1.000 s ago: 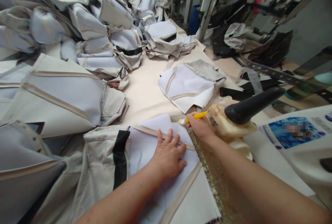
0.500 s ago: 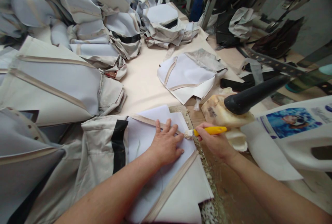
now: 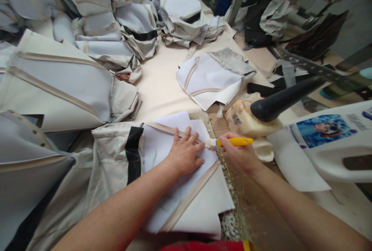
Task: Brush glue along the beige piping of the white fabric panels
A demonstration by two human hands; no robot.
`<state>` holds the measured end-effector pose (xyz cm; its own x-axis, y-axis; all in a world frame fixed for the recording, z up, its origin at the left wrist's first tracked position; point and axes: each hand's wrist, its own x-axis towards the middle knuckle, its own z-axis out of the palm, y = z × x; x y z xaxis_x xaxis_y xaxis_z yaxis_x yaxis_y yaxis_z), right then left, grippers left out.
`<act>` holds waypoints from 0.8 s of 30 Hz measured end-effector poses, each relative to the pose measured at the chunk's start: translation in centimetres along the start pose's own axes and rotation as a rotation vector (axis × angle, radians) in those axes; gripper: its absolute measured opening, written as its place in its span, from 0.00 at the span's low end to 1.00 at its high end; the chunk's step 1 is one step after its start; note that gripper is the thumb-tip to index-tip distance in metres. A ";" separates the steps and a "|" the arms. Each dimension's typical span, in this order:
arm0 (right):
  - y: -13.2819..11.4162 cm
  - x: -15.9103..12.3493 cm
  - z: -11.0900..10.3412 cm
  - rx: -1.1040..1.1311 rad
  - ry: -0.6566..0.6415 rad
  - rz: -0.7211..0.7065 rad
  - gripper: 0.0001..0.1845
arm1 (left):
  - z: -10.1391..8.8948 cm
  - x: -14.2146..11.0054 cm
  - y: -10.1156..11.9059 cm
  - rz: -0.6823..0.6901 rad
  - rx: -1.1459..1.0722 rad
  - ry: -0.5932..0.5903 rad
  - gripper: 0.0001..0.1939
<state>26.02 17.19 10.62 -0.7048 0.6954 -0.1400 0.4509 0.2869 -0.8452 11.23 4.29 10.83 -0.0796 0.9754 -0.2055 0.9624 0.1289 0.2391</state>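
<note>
Cream table [image 3: 159,88], cluttered room [image 3: 356,30], left hand [image 3: 186,154] on panel [image 3: 206,204], brush [image 3: 236,141] in right hand [image 3: 240,158]

White, beige-banded panel [image 3: 203,204], flat; yellow-handled brush [image 3: 236,141], nearly level, pale bristle end at the panel's right edge

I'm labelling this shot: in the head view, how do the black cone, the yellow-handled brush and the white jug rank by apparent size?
1. White jug, cut off by the frame
2. Black cone
3. Yellow-handled brush
</note>
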 end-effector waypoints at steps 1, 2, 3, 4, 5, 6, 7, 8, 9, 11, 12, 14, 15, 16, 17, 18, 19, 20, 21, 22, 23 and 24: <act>0.1 -0.4 0.0 -0.013 0.001 -0.006 0.14 | 0.0 0.0 0.0 -0.001 0.001 -0.003 0.25; 0.1 -0.9 0.1 -0.025 -0.013 -0.002 0.15 | 0.0 0.0 0.0 0.000 0.003 -0.002 0.25; 0.2 -1.6 0.0 -0.030 -0.034 0.013 0.15 | 0.0 0.0 0.0 0.001 0.005 0.000 0.25; 0.3 -2.4 0.0 -0.022 -0.054 0.037 0.15 | -0.1 0.0 0.0 0.001 0.006 0.001 0.25; 0.4 -3.2 -0.1 -0.004 -0.066 0.066 0.16 | 0.0 0.0 0.1 0.001 0.006 -0.002 0.25; 0.4 -3.9 -0.2 0.018 -0.075 0.096 0.16 | 0.0 0.0 0.1 0.000 0.005 -0.007 0.25; 0.4 -4.4 -0.4 0.040 -0.077 0.125 0.16 | 0.0 -0.1 0.1 -0.003 0.003 -0.013 0.25; 0.4 -4.7 -0.5 0.057 -0.077 0.148 0.16 | 0.0 -0.1 0.1 -0.005 0.003 -0.018 0.26; 0.4 -4.6 -0.5 0.069 -0.070 0.166 0.15 | 0.0 -0.1 0.2 -0.007 0.005 -0.017 0.26; 0.3 -3.7 -0.4 0.079 -0.040 0.163 0.15 | 0.1 -0.1 0.2 -0.007 0.015 -0.007 0.26; 0.3 -3.0 -0.2 0.078 -0.013 0.137 0.14 | 0.2 -0.1 0.2 -0.008 0.020 -0.001 0.26; 0.4 -1.7 0.3 0.071 0.055 0.056 0.14 | 0.3 -0.1 0.2 -0.007 0.028 0.003 0.26; 0.5 -1.3 0.5 0.068 0.085 0.021 0.14 | 0.3 -0.1 0.2 -0.008 0.030 0.002 0.26; 0.6 -1.3 0.7 0.064 0.100 -0.001 0.14 | 0.3 -0.1 0.2 -0.008 0.032 0.001 0.27; 0.8 -1.6 0.8 0.059 0.104 -0.005 0.15 | 0.3 -0.1 0.2 -0.006 0.034 0.001 0.27; 0.9 -2.3 0.8 0.053 0.092 0.008 0.15 | 0.4 -0.1 0.1 -0.004 0.036 0.002 0.27; 1.0 -3.3 0.8 0.046 0.065 0.036 0.16 | 0.4 -0.1 0.1 -0.001 0.038 0.004 0.27; 1.0 -4.4 0.6 0.043 0.035 0.074 0.16 | 0.5 -0.1 0.1 0.003 0.040 0.006 0.27; 0.9 -5.6 0.3 0.045 0.005 0.115 0.16 | 0.5 -0.1 0.1 0.006 0.041 0.010 0.28; 0.8 -6.6 0.0 0.047 -0.019 0.154 0.16 | 0.5 -0.1 0.1 0.009 0.041 0.014 0.28; 0.7 -7.5 -0.3 0.051 -0.036 0.191 0.17 | 0.6 -0.1 0.1 0.011 0.040 0.018 0.27; 0.5 -8.1 -0.5 0.054 -0.039 0.223 0.17 | 0.6 -0.1 0.1 0.011 0.038 0.020 0.27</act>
<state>32.20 12.07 11.63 -0.6122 0.7111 -0.3457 0.5688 0.0924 -0.8172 11.46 4.09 10.32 -0.0738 0.9801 -0.1842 0.9725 0.1117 0.2046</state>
